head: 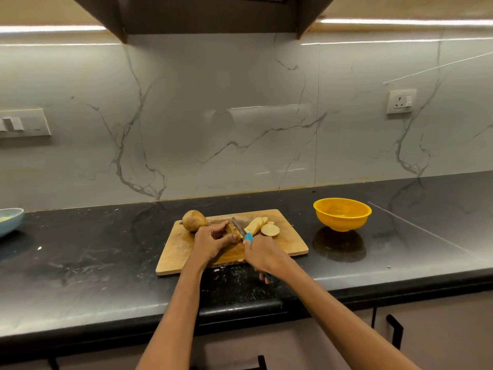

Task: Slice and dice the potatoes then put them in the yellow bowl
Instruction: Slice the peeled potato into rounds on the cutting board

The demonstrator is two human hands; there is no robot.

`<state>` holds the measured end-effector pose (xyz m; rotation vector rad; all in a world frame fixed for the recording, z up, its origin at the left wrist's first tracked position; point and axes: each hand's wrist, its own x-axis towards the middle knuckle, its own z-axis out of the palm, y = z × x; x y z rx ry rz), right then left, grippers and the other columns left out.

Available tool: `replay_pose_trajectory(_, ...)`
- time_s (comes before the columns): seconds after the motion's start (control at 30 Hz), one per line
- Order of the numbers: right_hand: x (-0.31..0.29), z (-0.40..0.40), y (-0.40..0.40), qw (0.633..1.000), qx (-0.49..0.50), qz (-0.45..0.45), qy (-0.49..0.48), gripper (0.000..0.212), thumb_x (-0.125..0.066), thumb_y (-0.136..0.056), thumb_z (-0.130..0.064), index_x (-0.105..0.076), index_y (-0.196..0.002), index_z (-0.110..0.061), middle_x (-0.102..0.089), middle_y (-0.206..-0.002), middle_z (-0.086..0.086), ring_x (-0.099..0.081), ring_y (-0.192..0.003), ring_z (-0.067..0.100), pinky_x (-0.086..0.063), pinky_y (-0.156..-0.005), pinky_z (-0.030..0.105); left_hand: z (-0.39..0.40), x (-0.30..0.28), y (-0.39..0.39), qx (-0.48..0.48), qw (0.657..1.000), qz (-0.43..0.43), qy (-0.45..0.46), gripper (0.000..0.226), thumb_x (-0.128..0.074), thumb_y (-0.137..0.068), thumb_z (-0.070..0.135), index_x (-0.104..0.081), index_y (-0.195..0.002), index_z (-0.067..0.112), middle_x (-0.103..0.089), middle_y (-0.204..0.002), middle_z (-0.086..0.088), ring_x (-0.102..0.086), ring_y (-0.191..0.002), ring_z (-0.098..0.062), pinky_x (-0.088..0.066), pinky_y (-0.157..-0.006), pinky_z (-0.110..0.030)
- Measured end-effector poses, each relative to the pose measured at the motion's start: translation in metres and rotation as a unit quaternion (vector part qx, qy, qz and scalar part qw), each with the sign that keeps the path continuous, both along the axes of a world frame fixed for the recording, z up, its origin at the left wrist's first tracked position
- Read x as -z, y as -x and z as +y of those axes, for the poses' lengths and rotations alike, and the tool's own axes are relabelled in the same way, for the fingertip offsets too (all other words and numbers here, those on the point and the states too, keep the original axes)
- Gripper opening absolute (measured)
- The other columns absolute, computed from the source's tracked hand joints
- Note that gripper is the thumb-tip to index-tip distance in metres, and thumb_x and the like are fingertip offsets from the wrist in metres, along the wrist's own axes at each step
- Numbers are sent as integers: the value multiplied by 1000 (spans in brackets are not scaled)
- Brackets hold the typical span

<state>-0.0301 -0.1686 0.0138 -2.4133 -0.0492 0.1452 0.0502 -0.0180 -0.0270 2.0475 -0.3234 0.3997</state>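
Note:
A wooden cutting board lies on the black counter. My left hand grips a partly cut potato piece on the board. My right hand holds a blue-handled knife, its blade set against that piece. Several pale potato slices lie just right of the blade. A whole unpeeled potato sits at the board's far left corner. The yellow bowl stands on the counter to the right of the board; nothing shows inside it.
A light blue dish sits at the far left edge of the counter. The marble backsplash carries a switch plate at left and a socket at right. Cabinet handles show below the counter's front edge.

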Motion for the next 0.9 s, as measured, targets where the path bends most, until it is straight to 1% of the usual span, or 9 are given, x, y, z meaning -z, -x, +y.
replay_pose_trajectory(0.07, 0, 3, -2, 1000, 1, 0, -1, 44, -29, -104, -35, -45, -120, 3, -60, -76, 10, -55, -51, 12, -44, -42, 20, 1, 0, -1, 5, 1000, -4, -5, 49, -71, -81, 23, -57, -127, 13, -59, -128, -4, -52, -119, -15, -39, -97, -23)
replay_pose_trajectory(0.13, -1, 9, -10, 1000, 4, -9, 9, 45, -28, -104, -35, -45, -121, 3, -60, -74, 10, -56, -52, 13, -46, -44, 20, 1, 0, -2, 4, 1000, -6, -13, 49, -71, -81, 23, -57, -127, 12, -59, -129, -4, -51, -119, -13, -39, -97, -23)
replay_pose_trajectory(0.23, -3, 16, -23, 999, 9, -16, 26, 49, -28, -104, -35, -48, -120, 6, -60, -70, 9, -57, -52, 14, -47, -47, 20, 2, 0, -3, 3, 1000, -5, -12, 49, -71, -81, 23, -57, -127, 11, -58, -129, -5, -51, -121, -16, -39, -99, -26)
replay_pose_trajectory(0.37, 3, 8, -17, 998, 3, -11, 57, 46, -28, -104, -35, -51, -111, 4, -57, -67, 8, -52, -47, 12, -43, -44, 19, 2, 1, -4, 8, 1000, -5, -18, 51, -72, -80, 23, -57, -128, 11, -59, -128, -4, -51, -116, -10, -39, -97, -22)
replay_pose_trajectory(0.53, 4, 9, -13, 996, 1, -1, 86, 43, -30, -104, -34, -50, -108, 3, -56, -65, 8, -52, -46, 12, -44, -44, 18, 2, 1, -3, 9, 1000, -5, -6, 50, -73, -79, 22, -59, -125, 10, -60, -126, -5, -53, -118, -16, -42, -101, -28)
replay_pose_trajectory(0.7, -7, 17, -33, 997, -16, 36, 71, 36, -33, -103, -26, -47, -112, 5, -56, -69, 11, -53, -51, 16, -45, -47, 23, 6, -2, -2, 14, 1000, 3, -4, 49, -73, -79, 22, -58, -125, 10, -61, -125, -6, -54, -118, -15, -42, -102, -29)
replay_pose_trajectory(0.77, -8, 11, -28, 995, -27, 67, 67, 28, -34, -103, -24, -45, -102, 1, -54, -72, 11, -51, -52, 16, -44, -47, 24, 5, -1, -2, 19, 1000, 10, -6, 51, -73, -79, 24, -59, -125, 10, -61, -125, -5, -55, -118, -14, -42, -102, -30)
replay_pose_trajectory(0.83, -8, 5, -19, 992, -35, 86, 82, 27, -35, -102, -24, -44, -88, -2, -53, -72, 10, -50, -52, 15, -43, -47, 24, 4, 0, -3, 14, 1000, 15, 0, 52, -73, -79, 27, -58, -126, 9, -62, -124, -3, -55, -116, -13, -42, -99, -25)
replay_pose_trajectory(0.9, -5, 1, -8, 990, -34, 94, 98, 28, -36, -102, -26, -45, -90, -2, -53, -73, 10, -50, -52, 16, -43, -45, 25, 3, 0, -3, 0, 1000, 20, 5, 53, -71, -81, 28, -56, -128, 8, -60, -125, -1, -54, -116, -13, -41, -96, -22)
